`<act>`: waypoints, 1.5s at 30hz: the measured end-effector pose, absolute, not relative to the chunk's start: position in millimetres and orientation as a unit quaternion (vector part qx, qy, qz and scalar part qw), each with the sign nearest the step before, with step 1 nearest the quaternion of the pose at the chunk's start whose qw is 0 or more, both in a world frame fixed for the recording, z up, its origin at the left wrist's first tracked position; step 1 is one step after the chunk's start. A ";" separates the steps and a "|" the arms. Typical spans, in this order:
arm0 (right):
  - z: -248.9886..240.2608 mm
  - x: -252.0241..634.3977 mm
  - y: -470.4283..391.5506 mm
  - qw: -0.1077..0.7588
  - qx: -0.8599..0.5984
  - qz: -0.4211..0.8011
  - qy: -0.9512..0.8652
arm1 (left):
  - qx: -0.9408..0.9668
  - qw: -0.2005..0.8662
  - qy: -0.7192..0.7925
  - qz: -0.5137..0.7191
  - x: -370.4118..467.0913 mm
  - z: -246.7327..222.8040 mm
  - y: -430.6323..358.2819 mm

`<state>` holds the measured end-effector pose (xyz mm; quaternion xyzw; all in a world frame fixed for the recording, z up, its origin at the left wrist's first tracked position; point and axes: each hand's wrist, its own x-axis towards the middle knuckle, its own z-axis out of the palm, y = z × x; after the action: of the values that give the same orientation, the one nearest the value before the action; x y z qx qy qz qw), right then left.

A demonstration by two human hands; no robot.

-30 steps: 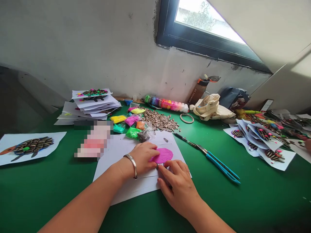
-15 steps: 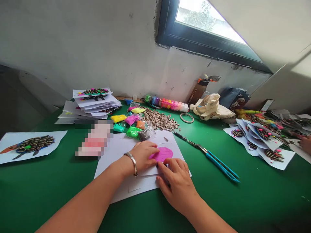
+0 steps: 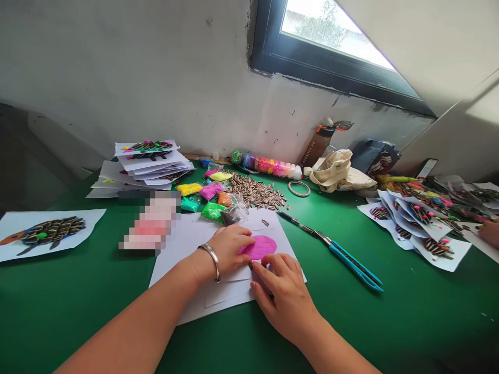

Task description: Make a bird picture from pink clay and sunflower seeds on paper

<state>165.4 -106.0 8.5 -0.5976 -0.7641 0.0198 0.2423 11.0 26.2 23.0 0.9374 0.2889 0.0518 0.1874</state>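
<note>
A flat pink clay oval [image 3: 262, 247] is pressed onto white paper [image 3: 230, 296] in front of me. My left hand [image 3: 228, 248], a silver bracelet at its wrist, lies over the paper with fingers stretched out, the fingertips at the oval's left edge. Below the oval, my right hand [image 3: 283, 283] has its fingers bent together and pressed down around a small dark piece [image 3: 250, 265]. Most of that piece is hidden, so I cannot tell what it is made of. A single sunflower seed [image 3: 265, 222] rests on the paper above the oval.
Bags of coloured clay [image 3: 212, 191] and a seed pile [image 3: 255, 191] lie behind the paper. Blue-handled tweezers [image 3: 356, 267] and a tape roll [image 3: 299, 188] are to the right. Seed pictures [image 3: 54, 231] lie left and right. Another person's hand [image 3: 490, 234] shows at far right.
The whole view has shifted very slightly. Both hands stay in nearly the same place on the paper, with the dark piece still at my right fingertips.
</note>
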 end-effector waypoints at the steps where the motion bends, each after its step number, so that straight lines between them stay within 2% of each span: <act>1: 8.6 165.5 -105.8 0.246 -0.599 0.018 -0.762 | 0.937 0.189 0.289 0.052 11.0 22.8 26.2; 15: 8.2 166.0 -106.9 0.255 -0.582 0.055 -0.770 | 0.933 0.193 0.297 0.060 10.6 18.9 27.0; 21: 7.5 169.1 -107.3 0.306 -0.575 0.034 -0.758 | 0.932 0.200 0.297 0.060 9.9 17.7 28.1; 30: 8.2 165.5 -107.4 0.248 -0.566 0.015 -0.786 | 0.925 0.222 0.306 0.043 10.8 25.5 26.4; 40: 6.8 165.4 -106.7 0.242 -0.571 0.019 -0.784 | 0.926 0.208 0.312 0.047 11.7 22.7 26.0; 45: 7.0 165.7 -106.6 0.267 -0.561 0.017 -0.784 | 0.928 0.205 0.306 0.056 12.0 23.2 25.3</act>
<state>165.7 -106.6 7.0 -0.5608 -0.7837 0.0170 0.2666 12.0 25.3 23.2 0.9281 0.3058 0.0562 0.2049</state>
